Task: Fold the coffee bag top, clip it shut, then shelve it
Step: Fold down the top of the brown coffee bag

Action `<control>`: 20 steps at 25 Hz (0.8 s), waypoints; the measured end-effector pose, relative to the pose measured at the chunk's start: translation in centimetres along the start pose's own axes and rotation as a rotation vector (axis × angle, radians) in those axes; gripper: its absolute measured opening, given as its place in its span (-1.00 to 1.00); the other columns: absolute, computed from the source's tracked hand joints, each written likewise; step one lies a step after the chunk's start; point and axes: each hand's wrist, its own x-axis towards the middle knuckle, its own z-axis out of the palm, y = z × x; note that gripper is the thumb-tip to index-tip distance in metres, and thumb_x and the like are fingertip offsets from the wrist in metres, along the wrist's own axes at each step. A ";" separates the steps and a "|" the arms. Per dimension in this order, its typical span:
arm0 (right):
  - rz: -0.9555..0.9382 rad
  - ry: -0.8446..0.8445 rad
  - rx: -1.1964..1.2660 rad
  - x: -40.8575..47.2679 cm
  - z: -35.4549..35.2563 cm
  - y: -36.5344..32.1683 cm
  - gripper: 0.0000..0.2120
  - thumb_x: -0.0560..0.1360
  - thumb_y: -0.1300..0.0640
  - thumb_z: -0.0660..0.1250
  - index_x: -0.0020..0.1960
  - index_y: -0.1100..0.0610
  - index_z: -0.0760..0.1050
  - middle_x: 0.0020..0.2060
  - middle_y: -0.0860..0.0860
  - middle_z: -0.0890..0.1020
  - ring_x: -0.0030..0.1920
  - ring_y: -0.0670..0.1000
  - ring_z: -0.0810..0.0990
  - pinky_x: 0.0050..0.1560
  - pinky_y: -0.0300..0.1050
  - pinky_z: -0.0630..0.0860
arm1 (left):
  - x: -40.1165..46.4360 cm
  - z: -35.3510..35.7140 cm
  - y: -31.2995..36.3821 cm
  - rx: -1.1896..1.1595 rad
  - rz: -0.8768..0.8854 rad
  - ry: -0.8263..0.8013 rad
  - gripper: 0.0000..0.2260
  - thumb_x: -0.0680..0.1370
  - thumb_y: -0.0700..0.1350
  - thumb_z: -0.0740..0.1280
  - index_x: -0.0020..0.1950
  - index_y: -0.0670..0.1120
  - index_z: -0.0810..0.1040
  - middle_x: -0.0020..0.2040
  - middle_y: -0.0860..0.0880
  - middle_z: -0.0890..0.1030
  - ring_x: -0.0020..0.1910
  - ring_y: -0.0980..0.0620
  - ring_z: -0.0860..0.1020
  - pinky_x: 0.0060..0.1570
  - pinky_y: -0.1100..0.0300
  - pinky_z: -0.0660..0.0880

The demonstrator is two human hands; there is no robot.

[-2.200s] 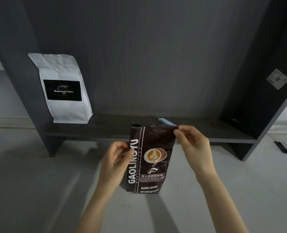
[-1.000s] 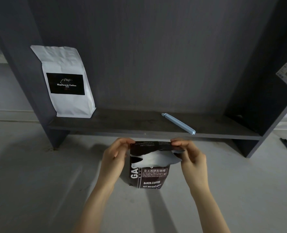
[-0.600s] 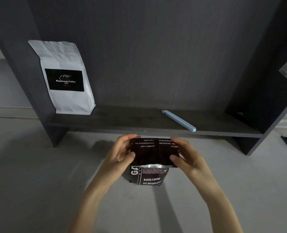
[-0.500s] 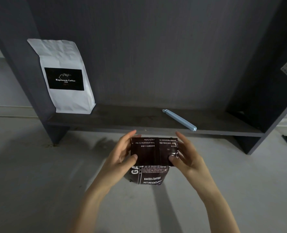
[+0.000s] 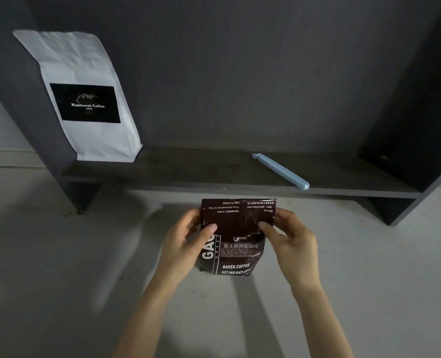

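Dark brown foil coffee bag (image 5: pixel 236 250): held upright in front of the shelf, above the grey floor (image 5: pixel 59 267); its top is folded down over the front, upside-down print showing on the flap.
Left hand (image 5: pixel 185 244): closed on the bag's left edge, thumb pressed on the flap.
Right hand (image 5: pixel 290 241): closed on the right edge, thumb on the flap.
Long pale blue plastic clip (image 5: pixel 281 171): laid on the dark grey shelf (image 5: pixel 201 174), right of centre.
White paper coffee bag with black label (image 5: pixel 85 99): stood at the shelf's left end, sealed; contents cannot be told.

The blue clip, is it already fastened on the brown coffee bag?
No, the blue clip lies alone on the shelf, apart from the brown coffee bag.
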 end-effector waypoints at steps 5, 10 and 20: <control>-0.002 0.088 0.004 0.4 0.3 0.2 -0.69 0.35 0.27 0.40 -0.25 -0.17 0.53 -0.27 -0.18 0.66 -0.22 -0.26 0.62 -0.22 -0.45 0.50 | 0.7 0.0 -0.3 -0.039 0.010 0.045 -0.83 0.41 -0.24 0.35 -0.13 0.03 0.55 -0.21 0.26 0.68 -0.13 0.26 0.60 -0.13 0.47 0.48; 0.022 0.098 0.013 0.5 0.1 0.4 -0.71 0.33 0.25 0.42 -0.33 -0.16 0.55 -0.45 -0.30 0.65 -0.26 -0.24 0.63 -0.15 -0.39 0.55 | 1.1 -0.2 -0.3 -0.010 0.017 0.062 -0.87 0.43 -0.22 0.33 -0.18 0.02 0.56 -0.28 0.24 0.68 -0.22 0.27 0.59 -0.18 0.49 0.46; 0.013 0.097 0.028 0.5 0.1 0.1 -0.75 0.37 0.24 0.39 -0.24 -0.14 0.53 -0.28 -0.13 0.65 -0.27 -0.27 0.61 -0.23 -0.43 0.53 | 1.4 0.5 -0.4 0.012 0.055 0.074 -0.82 0.47 -0.21 0.29 -0.15 0.09 0.55 -0.24 0.28 0.67 -0.16 0.26 0.60 -0.13 0.48 0.47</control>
